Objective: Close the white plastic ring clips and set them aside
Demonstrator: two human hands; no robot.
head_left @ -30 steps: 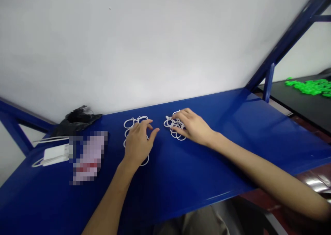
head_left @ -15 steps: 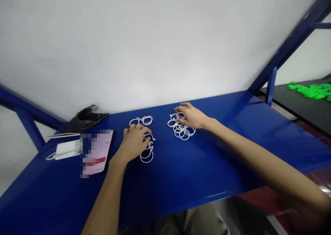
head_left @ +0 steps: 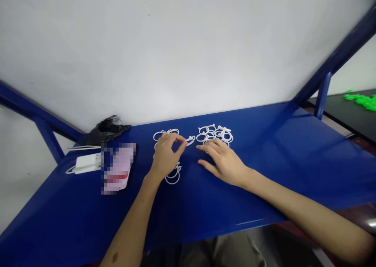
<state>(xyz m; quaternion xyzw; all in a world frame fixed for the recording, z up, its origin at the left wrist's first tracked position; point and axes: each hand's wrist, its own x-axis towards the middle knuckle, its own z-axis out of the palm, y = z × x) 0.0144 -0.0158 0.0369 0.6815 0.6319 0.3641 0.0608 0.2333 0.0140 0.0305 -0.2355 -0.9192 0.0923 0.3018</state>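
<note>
My left hand [head_left: 167,153] pinches a white plastic ring [head_left: 190,140] with a small looped end between thumb and fingertips, just above the blue table. Beneath and behind that hand lie more white rings [head_left: 159,135], partly covered by it. Closer to me, a small cluster of white rings [head_left: 173,177] rests beside the left wrist. My right hand [head_left: 221,161] is open, thumb and fingers apart, over the near edge of a pile of overlapping white rings [head_left: 210,133]. Its fingers hide part of that pile.
A phone [head_left: 122,169], partly pixelated, lies left on the blue table [head_left: 264,141], beside a white box-shaped device with a cable [head_left: 88,163]. Behind them sits a crumpled black plastic bag [head_left: 108,130]. Blue frame bars [head_left: 323,96] stand at both sides. Green pieces [head_left: 364,100] lie on a black surface at right.
My left hand has shifted right and lifted a ring in a pinch. My right hand has drawn back toward me from the pile, uncovering more rings. The view has shifted slightly.
</note>
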